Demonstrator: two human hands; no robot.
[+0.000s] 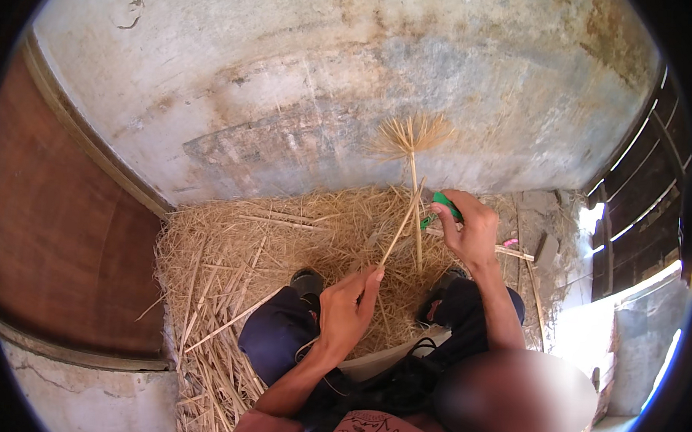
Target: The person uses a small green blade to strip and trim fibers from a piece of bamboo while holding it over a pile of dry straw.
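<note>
Pinched in my left hand (344,307) is a thin straw-coloured stick (400,235), slanting up and away to the right. My right hand (473,229) is closed around a small green tool (448,207); a greyish part shows at its far side, but its exact kind is unclear. The stick's far end lies close to that tool. Just behind them stands a pale rod (414,169) with a fan of thin split strands (414,134) spread at its top, in front of the wall. The stick crosses in front of this rod in the picture.
Straw-like shavings (277,236) cover the floor, with many long split strips (211,364) at the left. A stained plaster wall (289,84) stands ahead. On the left is a brown wooden panel (71,222); on the right, dark slats (644,203). A brick-like block (546,250) lies right.
</note>
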